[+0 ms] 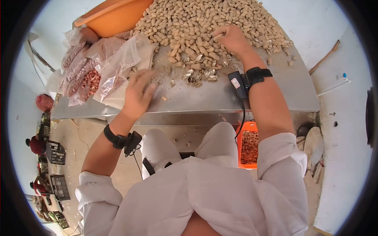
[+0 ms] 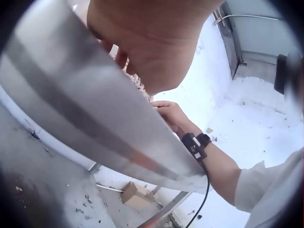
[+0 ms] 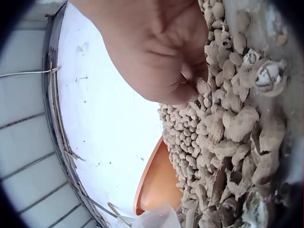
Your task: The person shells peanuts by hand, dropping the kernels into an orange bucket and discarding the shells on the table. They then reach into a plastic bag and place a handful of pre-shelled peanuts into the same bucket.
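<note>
Unshelled peanuts (image 1: 204,19) lie heaped over the back of the metal table, with broken shells (image 1: 201,74) at the near edge of the heap. My right hand (image 1: 235,40) is at the heap, fingers bent; in the right wrist view the thumb and fingers of this hand (image 3: 156,57) pinch a peanut (image 3: 203,87). Fingers spread and slightly bent, my left hand (image 1: 138,94) rests on the table beside a clear plastic bag (image 1: 122,65), palm down. The left wrist view shows mostly the back of that hand (image 2: 147,52), its fingertips hidden.
Filled bags of reddish kernels (image 1: 78,74) lie at the table's left, in front of an orange basin (image 1: 118,19). Below the front edge (image 1: 185,111), an orange container (image 1: 249,145) of reddish pieces stands by my right leg. Black crates (image 1: 59,187) stand on the floor at left.
</note>
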Motion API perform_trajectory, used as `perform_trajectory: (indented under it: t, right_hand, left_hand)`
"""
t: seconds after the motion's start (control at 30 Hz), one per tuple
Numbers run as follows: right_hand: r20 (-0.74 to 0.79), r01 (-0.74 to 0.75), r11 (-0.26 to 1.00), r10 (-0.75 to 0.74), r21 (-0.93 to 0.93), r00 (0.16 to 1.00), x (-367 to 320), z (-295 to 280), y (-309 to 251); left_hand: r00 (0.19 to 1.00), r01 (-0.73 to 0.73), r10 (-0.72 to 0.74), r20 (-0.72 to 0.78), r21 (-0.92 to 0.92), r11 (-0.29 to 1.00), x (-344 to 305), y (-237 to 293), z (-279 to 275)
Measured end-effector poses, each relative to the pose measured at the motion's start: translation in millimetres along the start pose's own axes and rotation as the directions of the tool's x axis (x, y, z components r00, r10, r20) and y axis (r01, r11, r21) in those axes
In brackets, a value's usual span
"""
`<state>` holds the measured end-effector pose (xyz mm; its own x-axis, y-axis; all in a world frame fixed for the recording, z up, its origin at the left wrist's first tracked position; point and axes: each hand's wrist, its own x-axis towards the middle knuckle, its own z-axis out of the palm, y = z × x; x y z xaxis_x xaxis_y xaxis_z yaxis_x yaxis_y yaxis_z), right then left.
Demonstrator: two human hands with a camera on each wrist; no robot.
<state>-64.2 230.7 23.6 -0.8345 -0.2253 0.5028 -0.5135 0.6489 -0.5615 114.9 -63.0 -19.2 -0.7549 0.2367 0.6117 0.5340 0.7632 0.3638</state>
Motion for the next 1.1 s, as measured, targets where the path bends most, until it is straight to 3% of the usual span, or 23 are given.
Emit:
perform_trajectory:
  t: [0.03,0.23,0.53,0.63,0.83,0.93,1.03,1.1]
  right_hand:
    - [0.056,-0.075,0.997,0.074,0.012,0.996,-4,-6,-8]
    - [0.294,0.005,0.995,0.024,-0.098,0.956,-26,-45,-2]
    - [0.377,-0.082,0.989,0.123,-0.121,0.918,-58,-79,-13]
    - [0.313,-0.118,0.988,0.143,-0.097,0.939,-62,-80,-2]
    - [0.29,-0.06,0.986,0.103,-0.154,0.952,-58,-84,1]
    - [0.29,0.117,0.978,-0.064,-0.172,0.955,-48,-59,-12]
    - [0.374,0.17,0.954,-0.069,-0.245,0.925,-38,-23,-36]
    - [0.406,0.233,0.881,-0.051,-0.412,0.913,-27,1,-38]
  left_hand:
    - [0.999,0.02,-0.022,-0.045,-0.04,0.999,2,-2,-1]
    - [0.99,-0.037,0.035,-0.137,-0.012,0.999,-3,-4,-3]
    - [0.982,-0.045,0.043,-0.184,-0.003,0.999,-6,-8,-1]
    - [0.979,-0.051,0.05,-0.198,0.0,0.999,-7,-8,-1]
    - [0.972,-0.071,0.077,-0.221,0.034,0.997,-7,-9,1]
    - [0.969,-0.074,0.08,-0.232,0.038,0.997,-9,-9,2]
    - [0.966,-0.066,0.071,-0.248,0.028,0.997,-9,-12,2]
    - [0.962,-0.059,0.057,-0.266,0.003,0.998,-10,-13,1]
